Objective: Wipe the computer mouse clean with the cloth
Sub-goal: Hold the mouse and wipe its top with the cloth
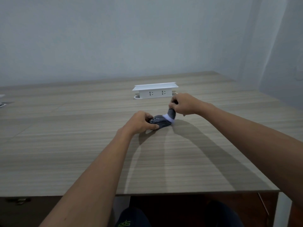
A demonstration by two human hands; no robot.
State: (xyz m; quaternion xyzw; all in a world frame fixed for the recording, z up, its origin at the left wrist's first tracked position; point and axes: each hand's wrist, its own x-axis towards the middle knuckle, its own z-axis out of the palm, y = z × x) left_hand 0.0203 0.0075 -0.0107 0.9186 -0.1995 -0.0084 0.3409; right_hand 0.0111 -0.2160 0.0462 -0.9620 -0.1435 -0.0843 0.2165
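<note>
A dark computer mouse (161, 122) lies on the wooden table (82, 145), tipped so that its underside with small white print faces me. My left hand (141, 122) grips its left end, fingers curled around it. My right hand (184, 104) is closed on a bunched cloth (170, 116), dark grey with a pale lower edge. The cloth hangs from my fist and touches the right end of the mouse. Part of the mouse is hidden under my left fingers and the cloth.
A white pop-up socket box (155, 91) stands on the table just behind my hands, close to my right hand. Small items lie at the far left edge (3, 100). The table's near edge (196, 192) runs above my knees.
</note>
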